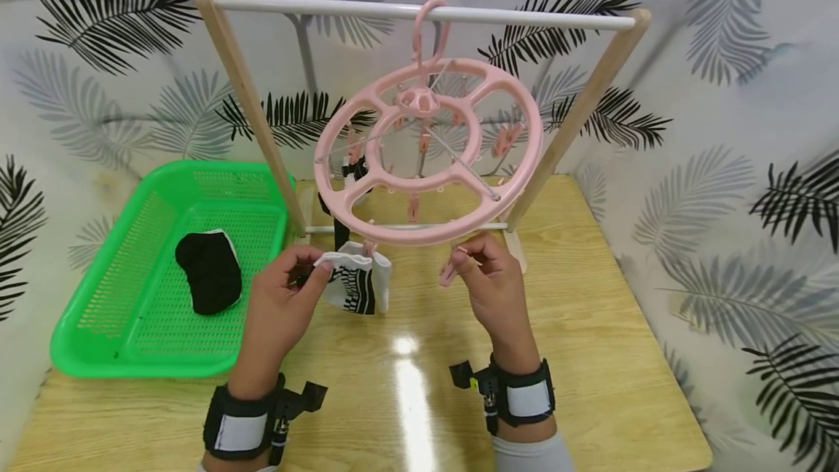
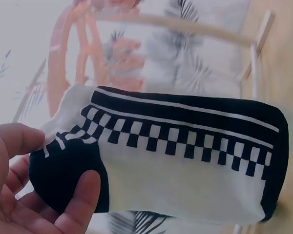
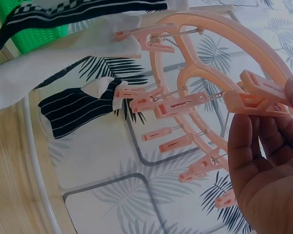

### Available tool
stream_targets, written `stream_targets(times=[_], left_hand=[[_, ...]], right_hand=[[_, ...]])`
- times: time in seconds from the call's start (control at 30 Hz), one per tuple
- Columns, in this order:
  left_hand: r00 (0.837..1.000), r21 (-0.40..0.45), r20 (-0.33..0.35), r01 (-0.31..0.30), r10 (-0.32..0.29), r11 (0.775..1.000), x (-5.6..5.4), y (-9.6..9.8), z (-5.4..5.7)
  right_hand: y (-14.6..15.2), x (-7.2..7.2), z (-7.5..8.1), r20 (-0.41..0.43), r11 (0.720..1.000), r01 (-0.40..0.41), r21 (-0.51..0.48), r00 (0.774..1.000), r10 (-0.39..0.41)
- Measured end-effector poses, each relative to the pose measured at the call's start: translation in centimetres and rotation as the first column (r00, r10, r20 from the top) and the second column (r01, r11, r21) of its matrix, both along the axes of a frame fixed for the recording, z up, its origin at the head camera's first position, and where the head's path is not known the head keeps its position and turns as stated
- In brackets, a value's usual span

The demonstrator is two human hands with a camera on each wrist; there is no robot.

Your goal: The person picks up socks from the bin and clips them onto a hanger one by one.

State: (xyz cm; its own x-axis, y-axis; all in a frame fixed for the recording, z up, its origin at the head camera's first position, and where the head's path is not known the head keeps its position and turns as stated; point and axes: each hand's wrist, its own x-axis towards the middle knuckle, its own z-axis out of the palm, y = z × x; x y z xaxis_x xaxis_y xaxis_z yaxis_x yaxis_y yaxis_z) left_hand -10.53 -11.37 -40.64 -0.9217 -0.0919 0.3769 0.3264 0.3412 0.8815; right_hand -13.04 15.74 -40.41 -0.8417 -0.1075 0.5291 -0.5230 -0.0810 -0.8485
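Note:
My left hand (image 1: 282, 301) pinches a white sock with a black checkered pattern (image 1: 357, 290); in the left wrist view the sock (image 2: 185, 151) stretches out sideways from the fingers. My right hand (image 1: 494, 290) pinches a pink clothespin (image 3: 261, 97) hanging from the round pink drying hanger (image 1: 429, 233). Beside the held sock, another white sock (image 3: 97, 41) is clipped at the hanger's rim. Further back a black sock with white stripes (image 3: 80, 112) hangs from another clothespin.
The hanger hooks over the white bar (image 1: 328, 7) of a wooden stand (image 1: 242, 86). On the left, a green basket (image 1: 85, 312) holds a black item with a white edge (image 1: 210, 272). More pink clothespins (image 3: 178, 141) dangle from the hanger above the wooden table (image 1: 590, 355).

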Motion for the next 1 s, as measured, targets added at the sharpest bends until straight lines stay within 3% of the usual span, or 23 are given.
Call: stream_targets(times=[0.13, 0.33, 0.73, 0.83, 1.0], left_hand=[[0.997, 0.032, 0.018, 0.08, -0.08, 0.996, 0.4, 2.0, -0.8], [0.979, 0.079, 0.067, 0.188, -0.193, 0.979, 0.6, 5.2, -2.0], [0.961, 0.137, 0.052, 0.264, -0.273, 0.955, 0.6, 9.4, -2.7], [0.963, 0.145, 0.043, 0.257, -0.265, 0.956, 0.7, 9.8, -2.2], [0.966, 0.159, 0.032, 0.248, -0.256, 0.955, 1.6, 10.2, 0.6]], right_hand=[[-0.1, 0.1, -0.2, -0.006, 1.0, -0.004, 0.004, 1.0, 0.004], [-0.1, 0.0, -0.2, -0.017, 1.0, -0.007, 0.023, 1.0, 0.008], [0.2, 0.1, -0.2, -0.01, 0.997, 0.031, 0.065, 0.999, -0.03], [0.2, 0.1, -0.3, -0.001, 0.998, 0.022, 0.06, 1.0, -0.022], [0.2, 0.1, -0.4, 0.009, 0.999, 0.005, 0.046, 1.0, -0.005]])
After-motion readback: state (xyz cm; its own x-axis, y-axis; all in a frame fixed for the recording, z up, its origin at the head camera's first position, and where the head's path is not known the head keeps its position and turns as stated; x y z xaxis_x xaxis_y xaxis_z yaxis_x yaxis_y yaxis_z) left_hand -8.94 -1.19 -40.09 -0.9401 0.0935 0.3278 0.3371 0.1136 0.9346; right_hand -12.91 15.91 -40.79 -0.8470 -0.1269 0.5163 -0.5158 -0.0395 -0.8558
